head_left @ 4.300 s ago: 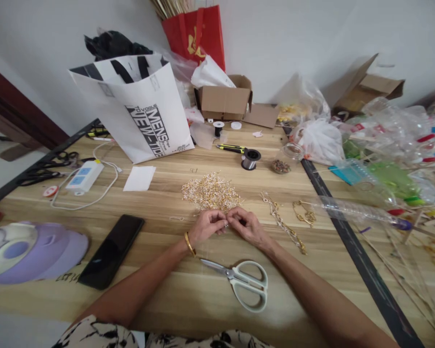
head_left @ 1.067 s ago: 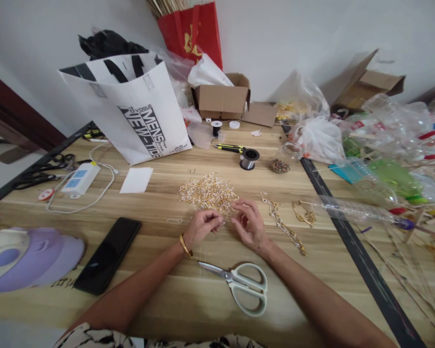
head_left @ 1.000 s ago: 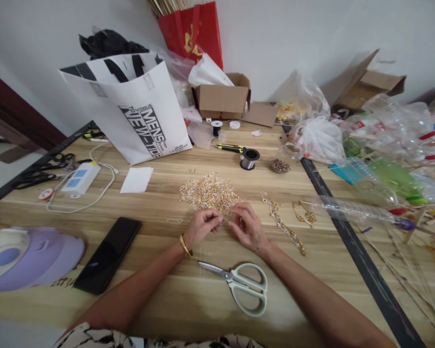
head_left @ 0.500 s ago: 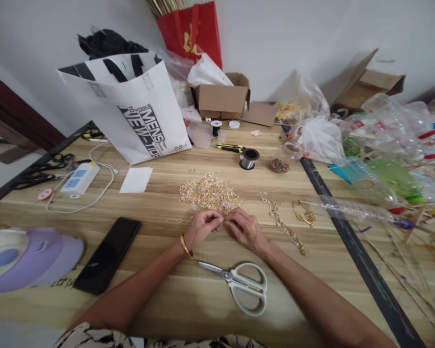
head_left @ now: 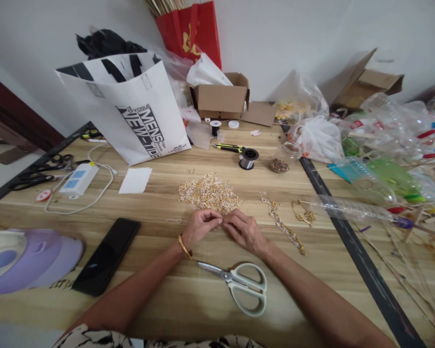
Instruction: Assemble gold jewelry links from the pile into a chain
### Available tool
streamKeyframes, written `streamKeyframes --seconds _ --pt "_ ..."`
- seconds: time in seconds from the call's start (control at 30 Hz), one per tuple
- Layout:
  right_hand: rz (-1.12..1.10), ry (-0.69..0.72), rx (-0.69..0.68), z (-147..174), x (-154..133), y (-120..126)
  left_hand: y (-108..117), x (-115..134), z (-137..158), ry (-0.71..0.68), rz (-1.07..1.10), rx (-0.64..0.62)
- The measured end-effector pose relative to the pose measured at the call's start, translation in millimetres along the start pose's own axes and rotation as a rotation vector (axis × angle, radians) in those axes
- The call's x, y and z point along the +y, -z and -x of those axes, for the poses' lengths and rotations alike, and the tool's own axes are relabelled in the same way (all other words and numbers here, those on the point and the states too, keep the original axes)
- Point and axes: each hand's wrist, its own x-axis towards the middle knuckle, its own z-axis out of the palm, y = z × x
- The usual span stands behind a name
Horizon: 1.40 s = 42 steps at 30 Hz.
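My left hand (head_left: 203, 226) and my right hand (head_left: 244, 229) meet fingertip to fingertip at the near edge of a pile of gold and clear beads (head_left: 208, 191). Both are closed in a pinch; whatever lies between the fingers is too small to make out. A gold bangle (head_left: 184, 246) circles the left wrist. Between my forearms lie pale-handled scissors (head_left: 239, 285), blades pointing left. To the right of my right hand rest a beaded strand (head_left: 281, 222) and a smaller gold strand (head_left: 304, 212). A small wire loop (head_left: 174, 221) is left of my left hand.
Behind the beads stand a wire spool (head_left: 248, 158), a yellow-black cutter (head_left: 228, 147) and a jar of small beads (head_left: 280, 165). A black phone (head_left: 107, 256), a power strip (head_left: 79, 180) and a white paper bag (head_left: 126, 111) are on the left. Plastic bottles (head_left: 395, 125) crowd the right.
The fingers of my right hand have curled slightly more at the pinch. Otherwise my hands stay in place, and the view has shifted very slightly.
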Motion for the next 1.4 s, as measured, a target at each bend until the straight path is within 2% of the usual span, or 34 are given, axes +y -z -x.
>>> streamKeyframes --seconds 0.37,0.57,0.67,0.9,1.23,1.4 --pt "-0.015 0.010 -0.021 2 3 -2 3 -2 0 -0.033 -0.051 0.032" --pt "-0.162 0.002 0.073 -2 0 -1 3 1 2 -0.064 -0.119 0.026" --pt "-0.232 -0.077 0.083 -3 0 0 2 3 3 -0.067 -0.126 0.030" --pt "-0.467 -0.259 -0.015 -5 1 1 2 2 2 -0.125 -0.114 0.046" --pt "-0.735 -0.436 -0.062 -6 4 -2 -1 5 3 -0.198 -0.141 0.056" --pt "-0.832 -0.474 -0.058 -10 2 -1 -2 4 3 -0.244 -0.157 0.056"
